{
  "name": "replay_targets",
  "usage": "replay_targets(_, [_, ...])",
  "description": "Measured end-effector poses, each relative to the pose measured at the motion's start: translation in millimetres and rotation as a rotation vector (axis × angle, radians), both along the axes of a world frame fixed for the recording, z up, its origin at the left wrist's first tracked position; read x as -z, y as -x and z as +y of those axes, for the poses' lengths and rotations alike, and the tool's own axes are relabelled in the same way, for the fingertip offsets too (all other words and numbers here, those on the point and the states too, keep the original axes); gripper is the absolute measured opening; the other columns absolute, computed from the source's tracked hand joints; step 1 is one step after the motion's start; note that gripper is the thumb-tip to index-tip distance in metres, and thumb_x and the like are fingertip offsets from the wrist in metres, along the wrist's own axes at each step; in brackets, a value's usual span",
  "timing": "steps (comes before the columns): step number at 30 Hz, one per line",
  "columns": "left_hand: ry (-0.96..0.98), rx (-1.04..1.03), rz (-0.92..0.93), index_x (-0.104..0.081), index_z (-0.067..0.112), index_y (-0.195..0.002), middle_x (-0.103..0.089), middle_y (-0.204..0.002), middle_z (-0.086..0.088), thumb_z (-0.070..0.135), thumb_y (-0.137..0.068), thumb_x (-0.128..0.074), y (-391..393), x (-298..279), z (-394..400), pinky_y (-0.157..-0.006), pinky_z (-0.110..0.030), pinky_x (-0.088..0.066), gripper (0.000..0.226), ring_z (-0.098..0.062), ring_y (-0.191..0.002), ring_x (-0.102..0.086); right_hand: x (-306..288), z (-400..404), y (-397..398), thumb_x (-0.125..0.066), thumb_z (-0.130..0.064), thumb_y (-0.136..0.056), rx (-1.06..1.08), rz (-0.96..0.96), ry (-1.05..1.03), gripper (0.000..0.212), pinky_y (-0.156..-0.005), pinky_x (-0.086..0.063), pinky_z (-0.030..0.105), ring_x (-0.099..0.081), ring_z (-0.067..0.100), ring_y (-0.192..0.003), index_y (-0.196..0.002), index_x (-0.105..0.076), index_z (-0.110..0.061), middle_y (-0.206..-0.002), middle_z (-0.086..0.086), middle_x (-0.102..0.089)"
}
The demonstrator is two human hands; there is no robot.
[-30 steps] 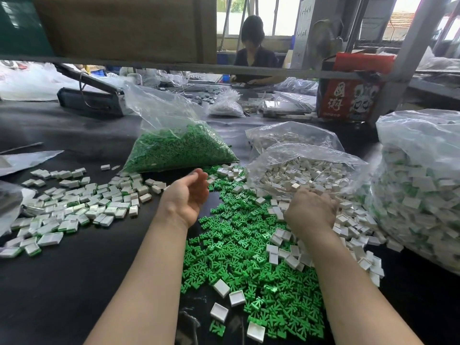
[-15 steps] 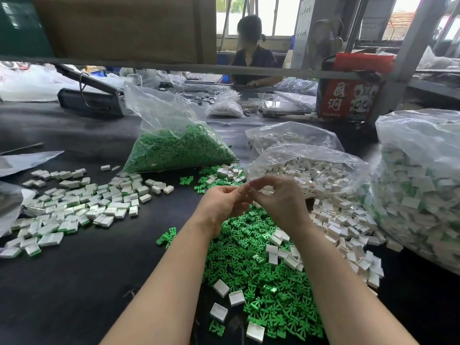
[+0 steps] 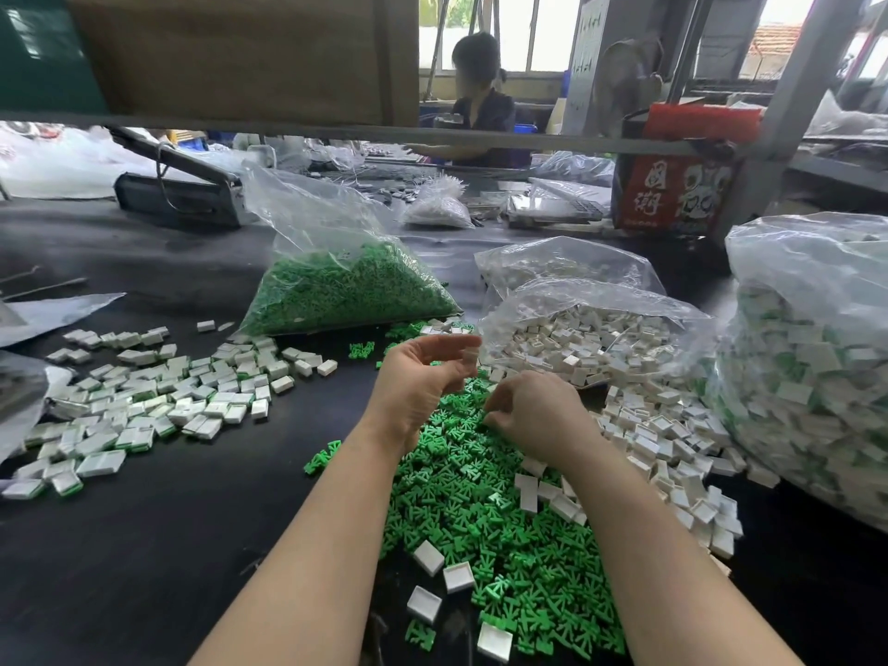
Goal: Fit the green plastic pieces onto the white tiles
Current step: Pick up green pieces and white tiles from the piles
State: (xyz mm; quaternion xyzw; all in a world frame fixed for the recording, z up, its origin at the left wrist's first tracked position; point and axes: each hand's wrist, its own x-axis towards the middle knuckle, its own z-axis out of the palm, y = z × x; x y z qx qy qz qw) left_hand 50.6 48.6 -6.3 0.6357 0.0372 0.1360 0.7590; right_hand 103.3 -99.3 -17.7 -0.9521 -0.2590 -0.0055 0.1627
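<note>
Over the loose heap of small green plastic pieces (image 3: 485, 511) on the black table (image 3: 144, 545) | hands had parted since half a second before | my left hand (image 3: 418, 382) pinched a small white square tile (image 3: 470, 354) | my right hand (image 3: 533, 415), curled, dipped to the heap, contents unclear | I judged next piece being fetched.

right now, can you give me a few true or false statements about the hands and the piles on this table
1. The left hand is raised above the table, pinching a small pale piece. True.
2. The right hand rests on the finished tiles at the far left. False: it is down at the loose green pieces in the middle.
3. The bag of green pieces stands behind the hands. True.
4. The open bag of white tiles lies left of the green bag. False: it lies to its right.
5. The finished tiles are spread on the left of the table. True.
</note>
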Motion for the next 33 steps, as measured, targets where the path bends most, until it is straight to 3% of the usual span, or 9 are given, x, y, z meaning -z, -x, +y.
replay_targets(4, [0.01,0.003,-0.015,-0.079,0.021,-0.084,-0.076,-0.094,-0.001,0.008,-0.078,-0.076,1.4,-1.1,-0.7,-0.071,-0.021,-0.055,0.015,-0.012,-0.084,-0.068,1.1,-2.8,0.9,-0.066,-0.026,-0.091,0.003,0.031,-0.174,0.009,-0.088,-0.056,0.036,-0.066,0.012,-0.087,-0.095,-0.073,-0.021,-0.095,-0.005,-0.073])
replay_targets(9, [0.046,0.014,-0.019,-0.079,0.022,-0.079,-0.076,-0.092,-0.004,0.006,-0.072,-0.076,1.4,-1.1,1.0,-0.077,-0.027,-0.056,0.017,-0.019,-0.089,-0.068,-14.4,-7.2,6.0,-0.069,-0.01,-0.088,0.033,0.211,-0.75,0.008,-0.074,-0.059,0.029,-0.07,0.017,-0.078,-0.094,-0.073,-0.012,-0.088,0.006,-0.074])
replay_targets(11, [0.091,0.025,-0.027,-0.079,0.021,-0.078,-0.076,-0.091,-0.005,0.011,-0.065,-0.076,2.2,-1.9,0.8,-0.076,-0.027,-0.058,0.017,-0.019,-0.086,-0.069,-20.5,-9.1,8.7,-0.068,-0.006,-0.088,0.006,0.326,-0.963,0.01,-0.068,-0.056,0.022,-0.069,0.011,-0.076,-0.093,-0.072,-0.013,-0.087,0.007,-0.073])
replay_targets(15, [0.095,0.003,-0.028,-0.078,0.02,-0.082,-0.074,-0.084,-0.005,0.004,-0.077,-0.074,2.2,-1.3,1.3,-0.072,-0.025,-0.058,0.018,-0.016,-0.078,-0.068,-26.7,-10.3,11.2,-0.068,-0.001,-0.085,-0.042,0.495,-1.213,0.015,-0.057,-0.047,0.01,-0.067,0.002,-0.071,-0.098,-0.07,-0.007,-0.092,0.01,-0.072])
replay_targets(21, [0.0,-0.03,-0.011,-0.066,0.013,-0.104,-0.067,-0.081,-0.002,0.002,-0.086,-0.07,-0.1,-0.8,1.8,-0.068,-0.024,-0.055,0.022,-0.013,-0.074,-0.066,-26.6,-10.4,8.2,-0.071,-0.001,-0.081,-0.034,0.562,-1.316,0.014,-0.053,-0.044,0.01,-0.063,0.001,-0.064,-0.092,-0.069,-0.01,-0.085,0.008,-0.069])
replay_targets(25, [-0.038,-0.025,0.017,-0.068,0.013,-0.092,-0.07,-0.076,0.002,0.01,-0.081,-0.075,0.4,-0.3,0.7,-0.066,-0.022,-0.054,0.014,-0.01,-0.07,-0.064,-25.5,-9.8,7.7,-0.07,-0.001,-0.083,-0.039,0.524,-1.302,0.014,-0.055,-0.044,0.009,-0.063,0.0,-0.066,-0.093,-0.071,-0.01,-0.087,0.008,-0.07])
replay_targets(28, [-0.044,-0.003,0.009,-0.073,0.015,-0.088,-0.071,-0.075,0.003,0.026,-0.071,-0.078,0.9,-0.7,0.2,-0.065,-0.02,-0.053,0.02,-0.007,-0.067,-0.062,-25.1,-8.2,8.3,-0.07,-0.002,-0.084,-0.034,0.474,-1.279,0.014,-0.056,-0.044,0.009,-0.065,0.004,-0.071,-0.096,-0.071,-0.008,-0.091,0.01,-0.07])
replay_targets(33, [-0.051,0.006,0.002,-0.077,0.018,-0.084,-0.07,-0.077,-0.002,0.03,-0.069,-0.079,0.7,-1.2,0.8,-0.066,-0.022,-0.053,0.02,-0.011,-0.069,-0.06,-24.3,-8.4,9.4,-0.07,-0.006,-0.086,-0.037,0.384,-1.221,0.017,-0.06,-0.047,0.01,-0.065,0.0,-0.071,-0.103,-0.07,-0.005,-0.092,0.006,-0.071])
